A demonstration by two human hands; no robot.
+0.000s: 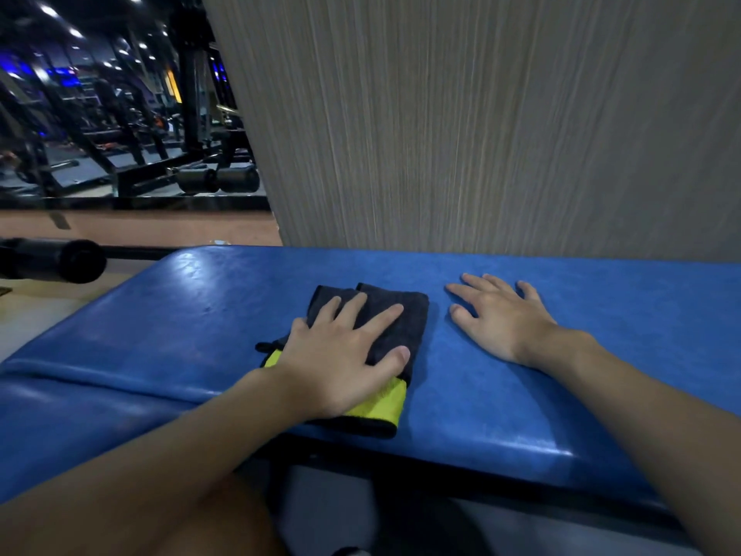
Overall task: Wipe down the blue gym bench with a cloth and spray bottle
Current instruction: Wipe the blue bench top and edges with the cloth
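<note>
Starting far left: noting a black cylindrical foam roller pad (60,260) just off the end of the blue padded vinyl gym bench (192,315), so easing off strokes before that rounded end.

Spotting a seam low on the left between two pad sections. Judging it a dirt trap and planning on running a cloth edge along it.

Pressing the left hand (345,355) flat, fingers straight and spread, onto the folded dark-grey microfibre cloth with yellow trim (401,315), mid-bench and reaching almost to the near edge. Probably wiping best by keeping palm load even, overlapping passes and working lengthwise. Minding that near edge to avoid dragging the cloth off it.

Resting the right hand (501,319) flat and bare on the vinyl just beside the cloth, fingers straight, holding nothing. Keeping the two hands apart, not touching. Likely bracing with it, so lifting it clear before sweeping right.

Not seeing the spray bottle anywhere in view.

Having plenty of bare pad to the right, running out of frame, so taking long strokes there.

Watching the far edge, sitting close to the grey wood-grain wall panel (481,114). Not managing to tell whether touching or gapped, so shortening strokes and keeping knuckles low there.
</note>
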